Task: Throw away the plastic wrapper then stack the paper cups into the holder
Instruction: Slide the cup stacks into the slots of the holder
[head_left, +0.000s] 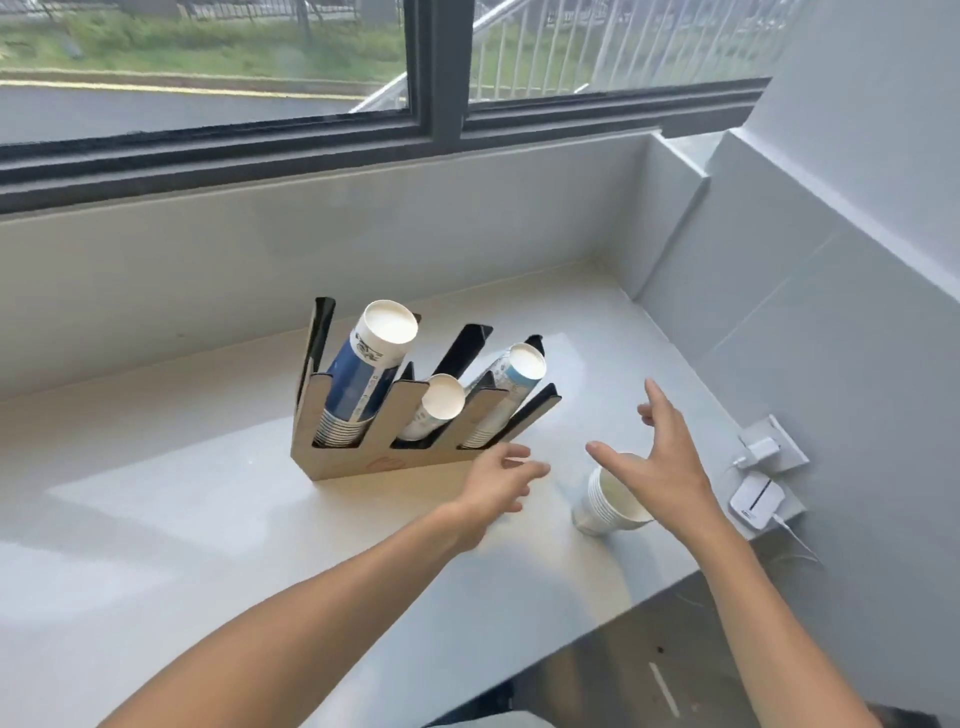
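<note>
A wooden cup holder with three slanted slots stands on the white counter. Its left slot holds a tall blue stack of cups, the middle slot a short white stack, the right slot a light-blue stack. A short stack of white paper cups lies tilted on the counter to the holder's right, mouth toward me. My right hand hovers just over that stack, fingers spread, holding nothing. My left hand floats beside the holder's right end, fingers apart and empty. No plastic wrapper is in view.
The counter ends at a front edge on the lower right, with dark floor below. A wall socket with a white plug and a small white device sit on the right wall close to the cups. A window runs along the back.
</note>
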